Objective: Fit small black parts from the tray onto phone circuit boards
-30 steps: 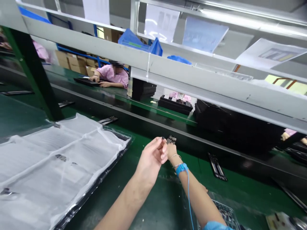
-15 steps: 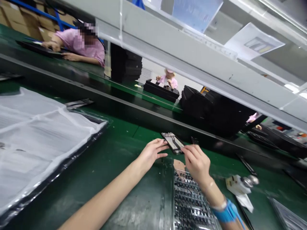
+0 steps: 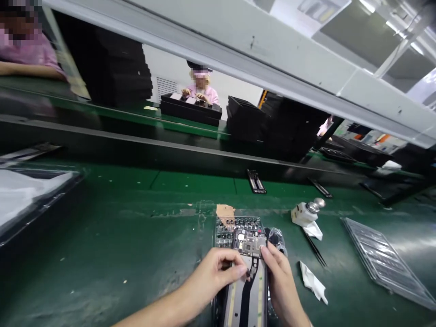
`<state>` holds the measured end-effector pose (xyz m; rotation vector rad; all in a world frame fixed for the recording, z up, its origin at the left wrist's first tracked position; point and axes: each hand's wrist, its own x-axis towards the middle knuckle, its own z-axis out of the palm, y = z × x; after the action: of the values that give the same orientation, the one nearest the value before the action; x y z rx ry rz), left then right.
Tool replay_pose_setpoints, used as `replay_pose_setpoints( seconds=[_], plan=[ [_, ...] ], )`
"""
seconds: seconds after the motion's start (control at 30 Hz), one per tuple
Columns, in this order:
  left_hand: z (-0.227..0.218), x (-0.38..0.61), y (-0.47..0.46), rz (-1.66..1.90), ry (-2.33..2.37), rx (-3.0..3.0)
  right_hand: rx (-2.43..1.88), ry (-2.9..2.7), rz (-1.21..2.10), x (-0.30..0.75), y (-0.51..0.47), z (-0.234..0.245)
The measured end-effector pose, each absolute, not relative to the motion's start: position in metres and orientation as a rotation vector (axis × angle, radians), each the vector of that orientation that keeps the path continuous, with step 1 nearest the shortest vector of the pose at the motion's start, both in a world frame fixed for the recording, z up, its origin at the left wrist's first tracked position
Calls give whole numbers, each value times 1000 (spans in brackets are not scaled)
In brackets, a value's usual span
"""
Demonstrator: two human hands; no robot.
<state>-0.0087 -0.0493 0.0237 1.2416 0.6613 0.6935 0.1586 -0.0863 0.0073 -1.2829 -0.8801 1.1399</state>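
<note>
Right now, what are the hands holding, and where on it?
A small circuit board: the right hand holds its lower right corner, the left hand its lower edge, by a black ribbon cable.

phone housing (image 3: 245, 299) cut off below, co-worker (image 3: 29, 52) cropped at left

My left hand (image 3: 213, 278) and right hand (image 3: 276, 280) hold a phone circuit board (image 3: 248, 242) at its lower edge and side, with a black flex cable (image 3: 252, 270) running down over a phone frame (image 3: 243, 304). The frame overlaps a tray of boards (image 3: 225, 232) on the green surface (image 3: 112, 218). Tweezers (image 3: 315, 250) and a white wipe (image 3: 311, 282) lie to the right.
</note>
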Motion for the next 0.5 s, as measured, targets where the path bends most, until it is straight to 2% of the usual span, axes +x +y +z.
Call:
replay_pose_setpoints(
  seconds=[0.27,0.5],
  plan=[
    [24,-20,-38,1197,834,1567,-1151,-898,1296,145,-102,7],
    [20,-23,-41,1391,755,2067,-1153,-911,1438,142,-106,4]
  ],
)
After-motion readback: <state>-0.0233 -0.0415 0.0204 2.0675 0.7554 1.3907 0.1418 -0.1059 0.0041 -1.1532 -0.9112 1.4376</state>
